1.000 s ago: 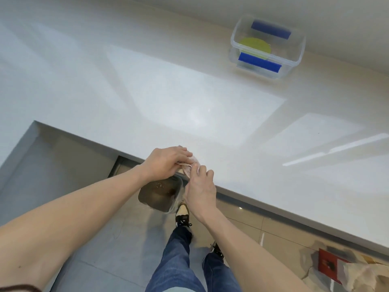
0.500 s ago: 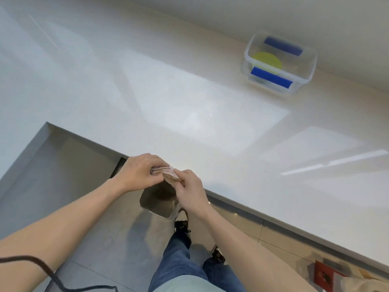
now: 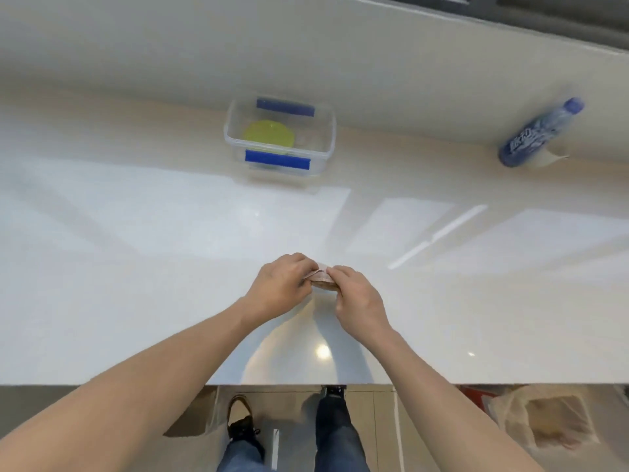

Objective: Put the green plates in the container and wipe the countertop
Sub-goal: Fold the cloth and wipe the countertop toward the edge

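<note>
A clear plastic container [image 3: 326,131] with blue clips stands at the back of the white countertop [image 3: 136,267]. A green plate [image 3: 268,134] lies inside it. Over the middle of the countertop, my left hand [image 3: 279,286] and my right hand [image 3: 357,304] meet, both gripping a small folded pinkish-brown cloth [image 3: 320,278] between their fingertips. The cloth is mostly hidden by my fingers. The hands are well in front of the container.
A blue-labelled bottle [image 3: 537,134] stands at the back right near the wall. The countertop's front edge runs below my forearms. Beneath it I see my shoes, tiled floor and a plastic bag [image 3: 544,420] at the right.
My hands carried the cloth from the counter's edge, above a floor bin, to over the middle of the countertop. My view turned, bringing the container to the centre and the bottle into sight.
</note>
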